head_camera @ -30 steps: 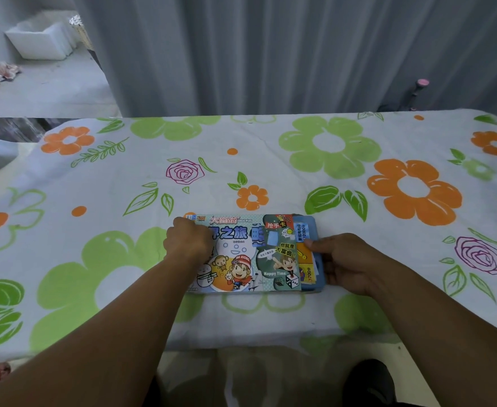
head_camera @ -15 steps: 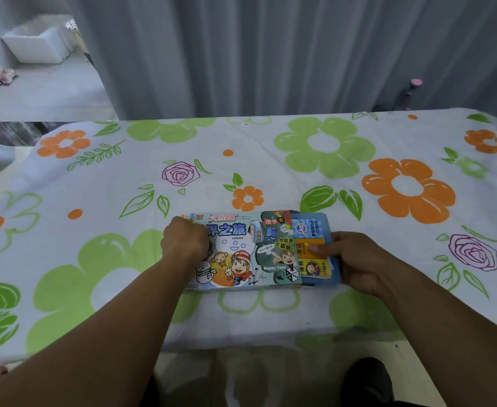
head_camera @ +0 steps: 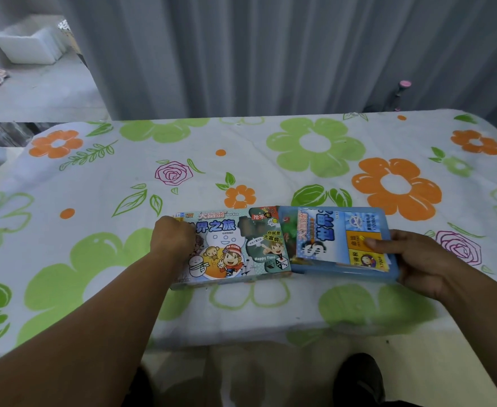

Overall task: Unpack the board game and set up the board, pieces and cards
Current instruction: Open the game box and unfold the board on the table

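A colourful cartoon-printed box sleeve (head_camera: 241, 248) lies near the table's front edge. My left hand (head_camera: 172, 240) grips its left end with curled fingers. A blue inner tray (head_camera: 344, 273) sticks out of the sleeve's right side, about half clear of it. The tray holds a folded blue board (head_camera: 317, 236) and yellow and orange cards (head_camera: 361, 254). My right hand (head_camera: 414, 259) grips the tray's right end, thumb on top of the cards.
The table (head_camera: 270, 160) carries a white cloth with green and orange flowers. A grey curtain (head_camera: 270, 54) hangs behind it. A white bin (head_camera: 29, 45) sits on the floor at the far left. A dark shoe (head_camera: 359, 374) shows under the front edge.
My right hand has pulled the blue tray rightward out of the sleeve, from barely showing to about half out. My left hand stayed on the sleeve's left end.
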Demonstrator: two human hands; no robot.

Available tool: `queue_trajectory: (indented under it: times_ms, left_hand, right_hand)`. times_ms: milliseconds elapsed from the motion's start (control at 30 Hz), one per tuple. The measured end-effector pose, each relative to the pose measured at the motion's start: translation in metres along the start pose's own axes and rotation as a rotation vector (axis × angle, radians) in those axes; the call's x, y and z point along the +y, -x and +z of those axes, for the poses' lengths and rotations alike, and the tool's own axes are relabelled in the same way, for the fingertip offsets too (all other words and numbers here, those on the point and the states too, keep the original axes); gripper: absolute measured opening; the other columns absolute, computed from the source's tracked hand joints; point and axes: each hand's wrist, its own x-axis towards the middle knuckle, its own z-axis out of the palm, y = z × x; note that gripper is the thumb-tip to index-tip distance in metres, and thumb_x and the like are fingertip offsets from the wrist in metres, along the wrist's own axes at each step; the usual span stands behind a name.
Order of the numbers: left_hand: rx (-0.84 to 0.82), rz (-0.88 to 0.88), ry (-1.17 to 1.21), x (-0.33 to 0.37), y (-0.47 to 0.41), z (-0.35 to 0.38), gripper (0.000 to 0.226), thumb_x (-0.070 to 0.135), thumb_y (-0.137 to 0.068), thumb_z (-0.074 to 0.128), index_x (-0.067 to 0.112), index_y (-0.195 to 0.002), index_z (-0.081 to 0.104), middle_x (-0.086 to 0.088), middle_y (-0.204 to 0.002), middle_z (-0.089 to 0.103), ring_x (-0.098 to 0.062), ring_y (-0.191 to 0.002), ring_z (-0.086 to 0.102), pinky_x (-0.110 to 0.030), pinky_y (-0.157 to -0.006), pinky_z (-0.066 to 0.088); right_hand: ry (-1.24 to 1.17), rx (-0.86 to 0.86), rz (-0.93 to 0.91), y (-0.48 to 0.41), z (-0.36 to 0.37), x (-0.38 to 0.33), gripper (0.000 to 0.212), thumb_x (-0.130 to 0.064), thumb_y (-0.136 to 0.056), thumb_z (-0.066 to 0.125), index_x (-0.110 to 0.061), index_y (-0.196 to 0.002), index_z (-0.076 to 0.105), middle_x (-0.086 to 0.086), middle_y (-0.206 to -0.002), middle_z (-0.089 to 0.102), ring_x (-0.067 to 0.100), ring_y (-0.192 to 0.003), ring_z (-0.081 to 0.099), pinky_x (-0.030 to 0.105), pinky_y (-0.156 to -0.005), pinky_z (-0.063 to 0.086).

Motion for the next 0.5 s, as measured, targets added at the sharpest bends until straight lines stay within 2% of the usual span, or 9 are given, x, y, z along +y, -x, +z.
queue_trajectory:
  times_ms: [67, 167, 300, 400, 433, 500]
  left_hand:
    - [0.003, -0.011, -0.014, -0.003, -0.007, 0.001, 0.015, 0.008, -0.094, 0.061, -0.003, -0.083, 0.059, -0.023, -0.094, 0.068, -0.039, -0.086, 0.065, -0.050, -0.076, 0.054]
    - [-0.002, -0.013, -0.048, -0.004, -0.007, 0.000, 0.013, 0.006, -0.093, 0.060, -0.006, -0.095, 0.063, -0.026, -0.095, 0.069, -0.043, -0.090, 0.068, -0.055, -0.080, 0.056]
    - [-0.004, 0.009, -0.064, 0.000, 0.002, -0.002, 0.016, 0.012, -0.095, 0.060, -0.001, -0.104, 0.058, -0.019, -0.096, 0.066, -0.038, -0.089, 0.065, -0.045, -0.075, 0.055]
    - [-0.015, 0.014, -0.069, 0.001, 0.003, -0.005, 0.013, 0.010, -0.096, 0.058, -0.001, -0.103, 0.053, -0.012, -0.084, 0.060, -0.027, -0.073, 0.060, -0.033, -0.062, 0.048]
    - [-0.013, 0.019, -0.079, 0.002, 0.005, -0.005, 0.011, 0.008, -0.096, 0.057, 0.000, -0.101, 0.051, -0.009, -0.080, 0.056, -0.024, -0.070, 0.057, -0.033, -0.061, 0.047]
    - [-0.001, 0.020, -0.082, 0.001, 0.007, -0.005, 0.012, 0.007, -0.097, 0.055, 0.001, -0.104, 0.049, -0.010, -0.084, 0.055, -0.027, -0.076, 0.057, -0.037, -0.067, 0.050]
  right_hand:
    - [-0.018, 0.018, -0.010, 0.004, -0.010, -0.003, 0.049, -0.004, -0.069, 0.072, 0.000, -0.118, 0.066, 0.021, -0.108, 0.074, 0.026, -0.075, 0.075, 0.038, -0.061, 0.063]
    - [-0.048, 0.030, -0.023, 0.009, -0.017, -0.007, 0.044, -0.004, -0.070, 0.072, -0.001, -0.114, 0.068, 0.019, -0.104, 0.075, 0.025, -0.072, 0.076, 0.035, -0.057, 0.062]
    - [-0.093, 0.035, -0.046, 0.012, -0.017, -0.013, 0.045, -0.008, -0.064, 0.075, -0.004, -0.108, 0.070, 0.016, -0.098, 0.076, 0.022, -0.069, 0.076, 0.032, -0.054, 0.061]
    - [-0.078, -0.012, -0.031, 0.012, 0.000, -0.017, 0.038, -0.006, -0.071, 0.070, -0.003, -0.108, 0.069, 0.016, -0.093, 0.077, 0.022, -0.069, 0.075, 0.032, -0.055, 0.061]
    - [-0.067, -0.033, -0.025, 0.012, 0.009, -0.016, 0.039, -0.005, -0.071, 0.070, -0.001, -0.109, 0.068, 0.017, -0.094, 0.077, 0.022, -0.069, 0.075, 0.032, -0.055, 0.061]
    - [-0.046, -0.074, -0.018, 0.011, 0.030, -0.014, 0.042, -0.004, -0.070, 0.071, 0.001, -0.111, 0.067, 0.018, -0.096, 0.076, 0.023, -0.070, 0.075, 0.031, -0.055, 0.061]
